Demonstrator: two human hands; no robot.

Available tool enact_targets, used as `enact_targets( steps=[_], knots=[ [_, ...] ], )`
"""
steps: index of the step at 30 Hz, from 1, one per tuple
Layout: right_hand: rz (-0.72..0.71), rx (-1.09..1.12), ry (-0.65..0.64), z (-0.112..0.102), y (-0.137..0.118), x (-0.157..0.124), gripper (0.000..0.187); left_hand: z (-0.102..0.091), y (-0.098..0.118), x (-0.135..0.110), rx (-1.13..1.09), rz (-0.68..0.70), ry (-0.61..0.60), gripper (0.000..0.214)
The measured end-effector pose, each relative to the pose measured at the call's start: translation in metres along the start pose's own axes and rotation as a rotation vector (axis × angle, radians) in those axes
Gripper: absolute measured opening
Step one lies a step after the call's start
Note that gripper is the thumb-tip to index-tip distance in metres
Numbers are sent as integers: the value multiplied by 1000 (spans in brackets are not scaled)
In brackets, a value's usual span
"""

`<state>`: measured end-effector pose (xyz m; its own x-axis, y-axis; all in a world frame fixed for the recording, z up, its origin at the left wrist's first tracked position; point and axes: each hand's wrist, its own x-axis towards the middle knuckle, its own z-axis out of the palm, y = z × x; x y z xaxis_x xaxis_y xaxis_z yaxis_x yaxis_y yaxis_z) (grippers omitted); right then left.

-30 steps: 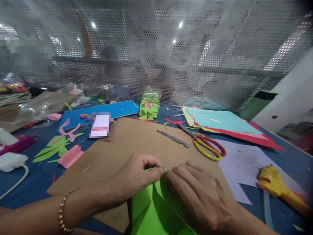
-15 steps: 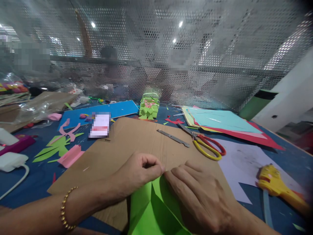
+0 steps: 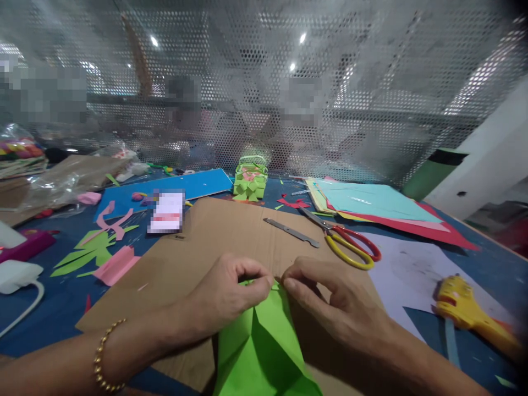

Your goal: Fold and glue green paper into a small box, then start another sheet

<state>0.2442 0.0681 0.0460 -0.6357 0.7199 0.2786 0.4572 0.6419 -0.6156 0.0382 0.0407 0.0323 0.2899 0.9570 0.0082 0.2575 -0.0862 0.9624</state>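
A folded sheet of bright green paper [image 3: 264, 341] with raised creases stands over the cardboard at the near edge. My left hand [image 3: 241, 283] pinches its far edge between thumb and forefinger; a gold bead bracelet circles that wrist. At the far right corner of the same edge, the thumb and fingertips of my right hand [image 3: 330, 297] are drawn together on the paper. The two sets of fingertips are close together. Beyond them on the cardboard [image 3: 231, 231] lie a thin metal blade [image 3: 291, 232] and scissors [image 3: 346, 247] with red and yellow handles.
A small green paper basket [image 3: 249, 179] stands at the back, before a perforated metal screen. Coloured paper sheets [image 3: 375, 203] are stacked at right, near a yellow glue gun [image 3: 457, 300]. At left are a phone [image 3: 167, 212], pink and green paper scraps [image 3: 117, 264] and a white plug [image 3: 18, 275].
My right hand has turned and lifted off the green paper's right side, its fingertips now at the far corner. More of the paper shows. My left hand keeps its pinch.
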Motion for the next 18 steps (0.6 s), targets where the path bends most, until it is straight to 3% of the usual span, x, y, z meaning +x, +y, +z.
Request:
enact_targets(
  steps=[18],
  knots=[
    [-45,77,-106,4,5,-2,25,1,-3,0,82,27,-54,22]
  ],
)
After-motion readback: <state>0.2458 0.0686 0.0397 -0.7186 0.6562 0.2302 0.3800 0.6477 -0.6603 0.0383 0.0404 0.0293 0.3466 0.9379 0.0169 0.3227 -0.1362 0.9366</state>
